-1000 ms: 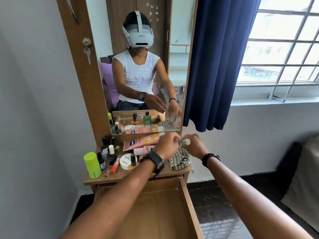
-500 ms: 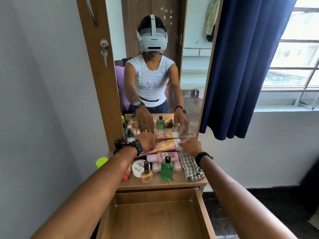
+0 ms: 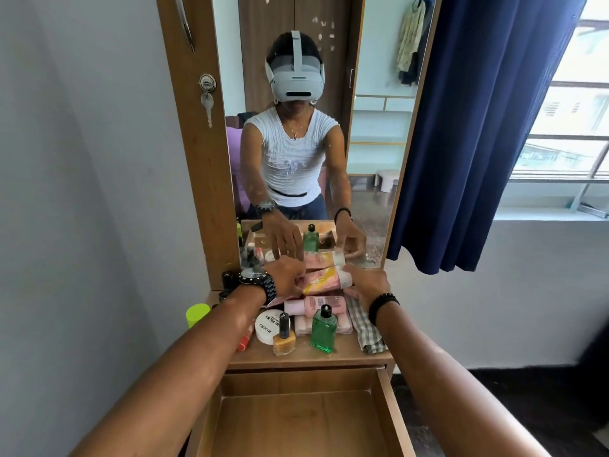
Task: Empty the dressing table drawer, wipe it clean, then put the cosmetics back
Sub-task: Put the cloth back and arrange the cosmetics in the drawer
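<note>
The wooden drawer [image 3: 389, 410] stands pulled out below the table top, with nothing inside it. On the dressing table top [image 3: 342, 356] lie the cosmetics. Both my hands grip a pink and yellow tube [image 3: 324, 280] at the back by the mirror: my left hand [image 3: 285, 275] holds its left end, my right hand [image 3: 367, 283] its white cap end. In front of it lie another pink tube [image 3: 313, 305], a green bottle [image 3: 324, 329], a yellow nail polish bottle [image 3: 284, 341] and a white round jar [image 3: 268, 324]. The checked cloth [image 3: 365, 331] lies at the table's right edge.
A lime green container [image 3: 197, 314] and dark small bottles [image 3: 227, 280] stand at the table's left. The mirror [image 3: 309, 143] rises behind the table. A blue curtain [image 3: 487, 127] hangs to the right, beside a barred window [image 3: 570, 133]. A grey wall closes the left side.
My hands left the checked cloth and moved back to the pink and yellow tube by the mirror, then closed on its two ends. The view shifted so the table sits more central.
</note>
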